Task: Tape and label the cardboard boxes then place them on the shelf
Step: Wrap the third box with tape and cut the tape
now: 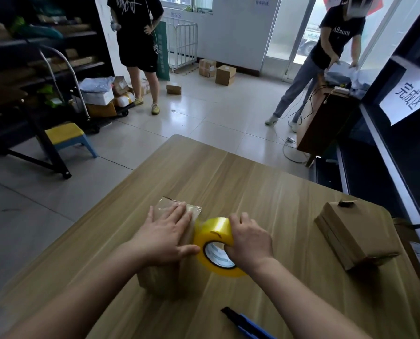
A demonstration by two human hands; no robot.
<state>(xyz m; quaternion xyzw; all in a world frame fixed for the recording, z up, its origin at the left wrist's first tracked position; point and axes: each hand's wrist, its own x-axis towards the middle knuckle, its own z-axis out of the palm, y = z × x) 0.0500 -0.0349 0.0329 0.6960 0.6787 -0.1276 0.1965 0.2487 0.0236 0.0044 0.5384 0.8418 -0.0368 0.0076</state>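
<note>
Yellow tape catches the eye first: a roll (214, 231) stands on edge, touching the right side of the small cardboard box (161, 277) on the wooden table (228, 182). The person's right hand (249, 241) grips the roll, with fingers curled over its rim and into the core. The left hand (165, 233) lies flat on top of the box, fingers straight and spread, the thumb reaching toward the roll. A glossy strip of clear tape covers the box's top beyond the fingertips.

Well apart to the right of that box, a second cardboard box (350, 238) lies on the same table, with a torn scrap sticking up at its far corner. Nearer than the small box and to its right lies a blue-and-black utility knife (245, 324). Farther right of the box stands a dark shelf (385, 152) with a white paper sign (409, 94) — and beyond the box, across the tiled floor, two people (135, 33) stand among more cartons (225, 74).
</note>
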